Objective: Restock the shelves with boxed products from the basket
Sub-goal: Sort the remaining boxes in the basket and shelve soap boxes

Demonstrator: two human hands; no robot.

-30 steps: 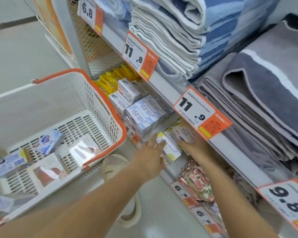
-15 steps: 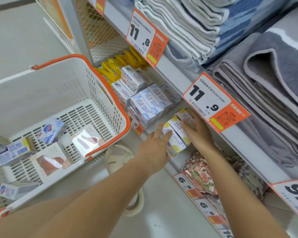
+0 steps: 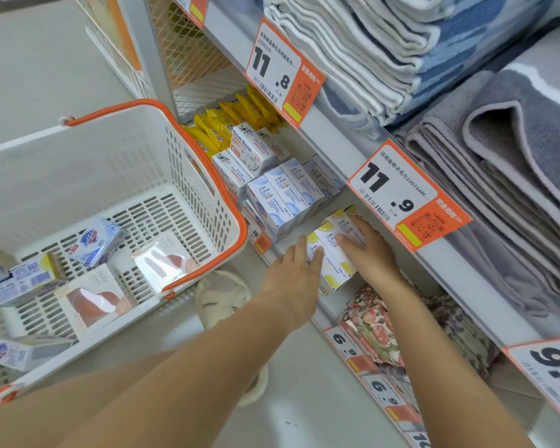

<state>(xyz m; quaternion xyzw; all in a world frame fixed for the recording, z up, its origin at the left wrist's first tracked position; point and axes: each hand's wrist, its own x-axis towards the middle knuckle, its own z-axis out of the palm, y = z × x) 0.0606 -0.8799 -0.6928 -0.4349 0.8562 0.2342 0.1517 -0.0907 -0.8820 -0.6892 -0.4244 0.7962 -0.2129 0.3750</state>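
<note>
- Store shelf [image 3: 307,142]: lemon-print soap boxes [image 3: 332,253] lie at its front edge, beside blue-white boxes [image 3: 285,195].
- Left hand [image 3: 293,279], right hand [image 3: 369,253]: fingers straight, pressing the lemon-print boxes.
- Basket [image 3: 117,176] stands left, just beside the shelf, holding more boxes.

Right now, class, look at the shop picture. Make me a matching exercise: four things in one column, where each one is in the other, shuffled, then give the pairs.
Things
1. Safeguard soap box
2. Goat Soap boxes
3. lemon-print boxes
4. grey folded towels

Places
A. under both hands on the shelf
B. on the upper shelf, above the 11.9 price tag
C. in the white basket
D. on the shelf beside the yellow packets

Pairs: 1-C, 2-D, 3-A, 4-B
</note>
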